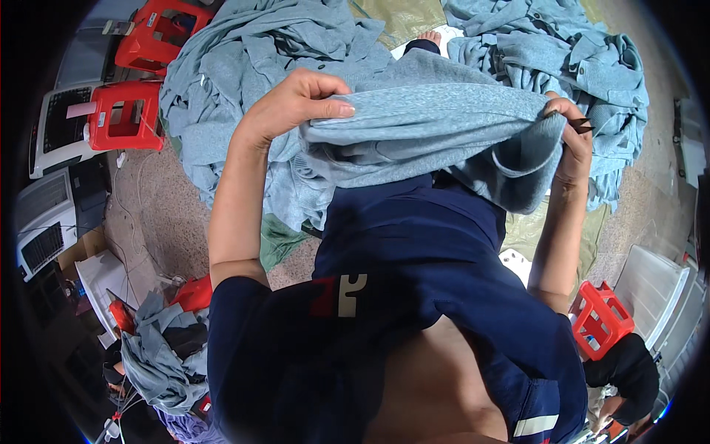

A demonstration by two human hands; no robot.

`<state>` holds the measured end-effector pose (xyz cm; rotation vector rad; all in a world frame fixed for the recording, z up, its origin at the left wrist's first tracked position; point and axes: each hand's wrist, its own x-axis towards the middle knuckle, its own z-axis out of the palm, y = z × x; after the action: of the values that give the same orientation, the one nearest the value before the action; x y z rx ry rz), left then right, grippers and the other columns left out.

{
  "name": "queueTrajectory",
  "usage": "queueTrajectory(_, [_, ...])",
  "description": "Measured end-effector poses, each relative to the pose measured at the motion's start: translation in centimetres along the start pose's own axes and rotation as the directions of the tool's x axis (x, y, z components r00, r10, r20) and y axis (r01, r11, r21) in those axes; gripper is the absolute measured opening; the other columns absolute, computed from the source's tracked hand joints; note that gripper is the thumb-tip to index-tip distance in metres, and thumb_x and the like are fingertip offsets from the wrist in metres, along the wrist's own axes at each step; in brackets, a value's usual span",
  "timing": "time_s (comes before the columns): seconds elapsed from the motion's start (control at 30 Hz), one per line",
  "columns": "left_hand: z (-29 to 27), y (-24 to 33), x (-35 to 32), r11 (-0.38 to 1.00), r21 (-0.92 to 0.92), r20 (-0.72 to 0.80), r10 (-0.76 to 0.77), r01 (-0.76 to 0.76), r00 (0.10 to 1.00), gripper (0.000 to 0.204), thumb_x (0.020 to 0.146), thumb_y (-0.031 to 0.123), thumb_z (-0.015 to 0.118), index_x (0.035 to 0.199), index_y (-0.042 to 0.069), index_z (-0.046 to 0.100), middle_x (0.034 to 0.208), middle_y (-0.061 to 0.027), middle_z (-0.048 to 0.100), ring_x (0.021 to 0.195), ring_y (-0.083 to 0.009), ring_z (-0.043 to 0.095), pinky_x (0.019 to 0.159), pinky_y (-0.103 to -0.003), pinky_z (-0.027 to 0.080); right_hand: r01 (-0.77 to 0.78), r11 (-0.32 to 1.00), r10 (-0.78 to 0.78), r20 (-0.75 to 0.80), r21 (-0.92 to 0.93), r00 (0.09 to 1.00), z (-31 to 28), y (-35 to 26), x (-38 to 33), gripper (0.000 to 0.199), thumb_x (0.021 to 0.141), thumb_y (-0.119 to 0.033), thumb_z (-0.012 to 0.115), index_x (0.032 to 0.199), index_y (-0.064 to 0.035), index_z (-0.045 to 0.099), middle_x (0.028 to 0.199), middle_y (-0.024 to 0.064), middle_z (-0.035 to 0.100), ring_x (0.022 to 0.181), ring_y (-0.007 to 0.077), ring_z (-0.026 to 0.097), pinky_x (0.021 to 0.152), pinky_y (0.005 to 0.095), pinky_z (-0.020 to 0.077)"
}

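Left hand (299, 103) pinches one end of a heathered blue-grey knit garment (436, 122); right hand (575, 144) grips the opposite end, a dark pointed object (583, 126) jutting beside it. Stretched above the navy-clad lap (414, 222), the garment sags in soft, rounded folds. Rumpled heaps of similar knitwear (237, 96) lie beyond, with red plastic stools (148, 115) at left.

Speckled grey-brown floor (151, 211); thin pale cable (116, 194) trailing at left. Two red plastic stools (151, 111) upper left, third stool (612, 320) lower right. White-framed units (42, 135) along left, kind unclear. Pale panels (651, 277) at right.
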<state>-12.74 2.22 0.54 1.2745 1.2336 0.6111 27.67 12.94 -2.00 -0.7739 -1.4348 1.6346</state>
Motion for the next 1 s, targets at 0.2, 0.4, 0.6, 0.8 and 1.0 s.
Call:
queueTrajectory(0.2, [-1.6,-3.1,0.2,0.998,-0.016,-0.048,-0.058,0.057,0.997,0.020,0.083,0.021,0.072,0.085,0.002,0.068,0.071,0.0066,0.058,0.068,-0.0020,0.048,0.063,-0.020,0.037,-0.031,0.987,0.064,-0.210,0.161,0.976,-3.6,4.2,0.2,0.026,0.084,-0.016,0.061,0.105,0.0005,0.062,0.097,0.0043,0.064,0.085,0.0126,0.059,0.080,0.0247,0.0448])
queueTrajectory(0.4, [-4.3,-3.3,-2.5,0.997,0.010,-0.150,-0.071,0.073,0.986,0.017,0.082,0.018,0.071,0.082,0.003,0.066,0.072,0.0077,0.055,0.069,-0.0018,0.047,0.063,-0.020,0.036,-0.063,0.838,0.206,-0.208,0.542,0.956,-5.3,5.4,-0.2,0.021,0.090,-0.014,0.056,0.108,-0.0039,0.056,0.098,0.0049,0.062,0.089,0.0173,0.061,0.085,0.0310,0.0486])
queueTrajectory(0.6, [-5.8,1.0,-6.6,0.998,0.067,-0.328,0.016,0.006,0.945,0.015,0.080,0.016,0.072,0.086,0.003,0.067,0.076,0.0049,0.061,0.073,-0.0032,0.053,0.066,-0.019,0.040,-0.033,0.812,0.251,-0.297,0.583,0.921,-6.9,5.4,0.1,0.019,0.093,-0.016,0.054,0.108,-0.0049,0.057,0.104,0.0096,0.064,0.097,0.0252,0.062,0.092,0.0417,0.0491])
queueTrajectory(0.8, [-0.1,-3.2,-1.9,0.995,0.047,-0.211,-0.075,0.087,0.975,0.028,0.079,0.018,0.073,0.102,0.001,0.069,0.081,0.0013,0.064,0.077,-0.0068,0.055,0.071,-0.022,0.044,-0.146,0.985,0.102,-0.370,-0.091,0.923,-4.1,6.1,1.5,0.029,0.089,-0.010,0.054,0.116,-0.0023,0.062,0.100,0.0001,0.065,0.088,0.0101,0.058,0.085,0.0222,0.0414])
queueTrajectory(1.0, [2.0,-3.6,-0.7,0.981,0.034,-0.221,-0.179,0.191,0.959,0.023,0.075,0.018,0.078,0.089,0.001,0.071,0.076,0.0018,0.064,0.076,-0.0062,0.055,0.073,-0.022,0.042,-0.091,0.984,0.013,-0.445,-0.154,0.896,-4.2,5.4,1.6,0.027,0.089,-0.007,0.057,0.115,-0.0023,0.063,0.098,-0.0006,0.064,0.088,0.0077,0.057,0.083,0.0202,0.0407])
